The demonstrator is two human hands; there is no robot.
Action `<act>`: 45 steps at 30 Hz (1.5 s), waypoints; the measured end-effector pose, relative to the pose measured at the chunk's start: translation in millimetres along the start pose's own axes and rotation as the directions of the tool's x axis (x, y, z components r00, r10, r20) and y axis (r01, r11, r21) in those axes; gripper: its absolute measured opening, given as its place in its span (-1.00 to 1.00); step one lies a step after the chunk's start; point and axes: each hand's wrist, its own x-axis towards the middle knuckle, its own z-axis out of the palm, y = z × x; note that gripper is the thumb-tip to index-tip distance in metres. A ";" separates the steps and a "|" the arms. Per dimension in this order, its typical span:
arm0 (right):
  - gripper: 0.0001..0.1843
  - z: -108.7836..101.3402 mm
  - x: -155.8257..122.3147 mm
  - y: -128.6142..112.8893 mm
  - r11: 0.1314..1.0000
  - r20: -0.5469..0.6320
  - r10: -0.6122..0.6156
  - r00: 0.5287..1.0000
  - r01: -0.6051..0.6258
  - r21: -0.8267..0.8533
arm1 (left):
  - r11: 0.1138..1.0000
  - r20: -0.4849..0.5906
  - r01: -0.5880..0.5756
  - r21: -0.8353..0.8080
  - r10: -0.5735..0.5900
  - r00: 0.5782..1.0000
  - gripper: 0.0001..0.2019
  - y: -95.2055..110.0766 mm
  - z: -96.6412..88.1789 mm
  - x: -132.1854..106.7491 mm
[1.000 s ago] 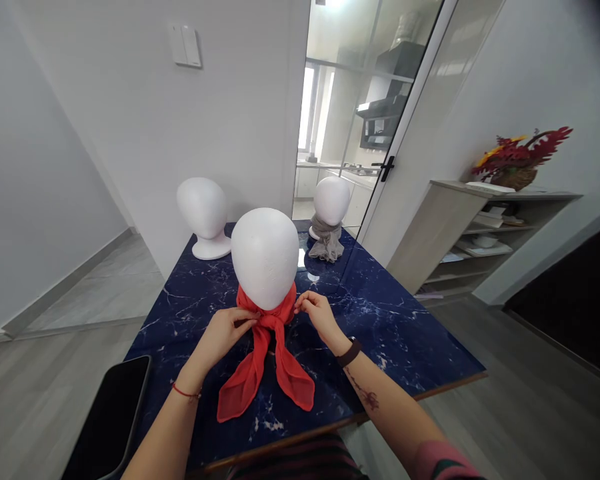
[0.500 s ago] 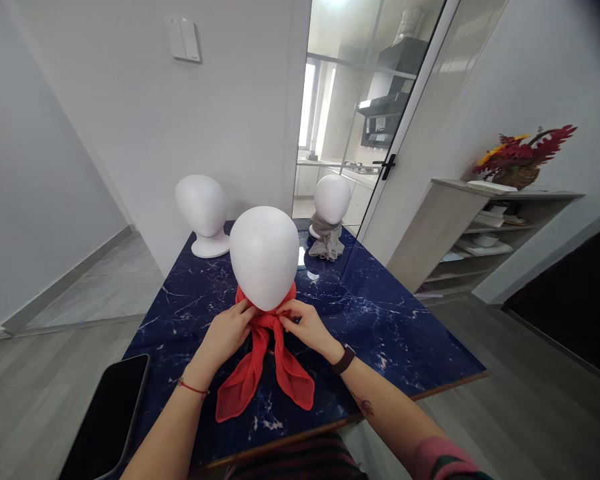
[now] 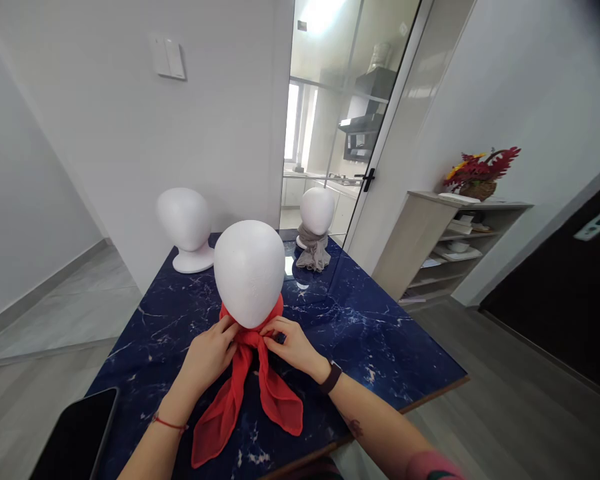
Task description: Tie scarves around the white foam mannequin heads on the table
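A white foam mannequin head (image 3: pixel 249 272) stands in front of me on the dark blue marble table (image 3: pixel 380 347). A red scarf (image 3: pixel 273 400) is tied around its neck, and its two tails hang down onto the tabletop. My left hand (image 3: pixel 206 359) pinches the scarf at the left of the knot. My right hand (image 3: pixel 293 345) pinches the scarf at the right of the knot, just under the head's chin. Both hands touch the fabric with fingers closed on it.
Two more foam heads stand at the table's far end: a bare one (image 3: pixel 184 227) at left, and one (image 3: pixel 316 213) wearing a grey scarf (image 3: pixel 311 252). A black phone (image 3: pixel 75 433) lies at the near left. A wooden shelf (image 3: pixel 455 247) carries a flower basket (image 3: pixel 477 180).
Both hands have moved inward from the sides of the neck to the knot under the chin. My view has shifted, so the head and table sit lower and further left.
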 end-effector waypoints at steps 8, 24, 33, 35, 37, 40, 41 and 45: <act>-0.83 -0.9 -0.2 1.3 1.000 0.010 -0.012 1.000 0.012 -0.019 | 1.000 0.019 -0.006 0.012 0.006 1.000 -0.64 -0.2 -2.0 0.6; -0.83 -0.4 -0.8 4.1 1.000 0.014 -0.013 1.000 0.013 -0.021 | 0.999 0.030 0.000 -0.039 0.002 1.000 -0.59 -3.6 -1.0 0.4; -0.86 0.0 0.3 2.8 1.000 -0.067 0.011 0.998 -0.010 0.016 | 0.985 0.046 0.030 -0.170 -0.022 0.999 -0.62 -6.7 1.1 -0.5; -0.88 -1.1 1.3 3.0 0.998 -0.176 0.053 0.983 -0.044 0.052 | 0.968 0.041 0.023 -0.248 -0.014 0.999 -0.64 -6.4 -3.4 -0.7; -0.91 -3.0 2.9 4.2 0.990 -0.283 0.118 0.952 -0.090 0.109 | 0.944 0.005 -0.009 -0.329 0.012 1.000 -0.67 -5.6 -9.4 -0.1; -0.89 -5.8 6.0 9.2 0.955 -0.366 0.257 0.895 -0.177 0.238 | 0.908 -0.100 -0.017 -0.419 -0.027 0.995 -0.76 -6.1 -14.9 1.5; -0.87 -6.4 7.1 12.1 0.940 -0.382 0.298 0.875 -0.200 0.276 | 0.898 -0.140 0.007 -0.439 -0.076 0.987 -0.77 -7.3 -14.8 1.9; -0.82 -7.1 10.4 30.2 0.915 -0.496 0.379 0.781 -0.235 0.329 | 0.857 -0.253 0.171 -0.487 -0.326 0.911 -0.81 -17.8 -6.5 2.8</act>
